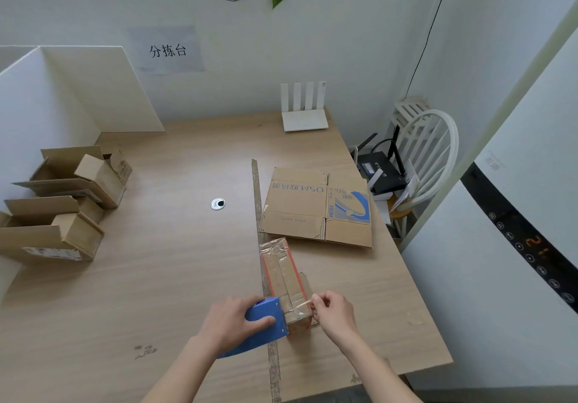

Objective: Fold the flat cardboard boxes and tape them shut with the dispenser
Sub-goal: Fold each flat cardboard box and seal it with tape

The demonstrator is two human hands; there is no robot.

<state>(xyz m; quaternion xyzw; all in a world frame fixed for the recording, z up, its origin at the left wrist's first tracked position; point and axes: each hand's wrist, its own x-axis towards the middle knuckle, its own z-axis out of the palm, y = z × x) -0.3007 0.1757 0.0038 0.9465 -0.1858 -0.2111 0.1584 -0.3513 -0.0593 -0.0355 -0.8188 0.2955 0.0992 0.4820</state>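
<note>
A small folded cardboard box (283,273) with red edges and clear tape on top lies near the table's front right. My left hand (233,321) grips a blue tape dispenser (266,324) pressed against the box's near end. My right hand (333,310) pinches the end of the clear tape (308,304) at the box's near right corner. A flat cardboard box (319,207) with blue print lies farther back on the right.
Several open folded boxes (62,202) stand at the table's left, beside a white divider (103,86). A white router (305,111) sits at the back. A strip of old tape (261,224) runs across the table (175,262). A white chair (428,152) stands right.
</note>
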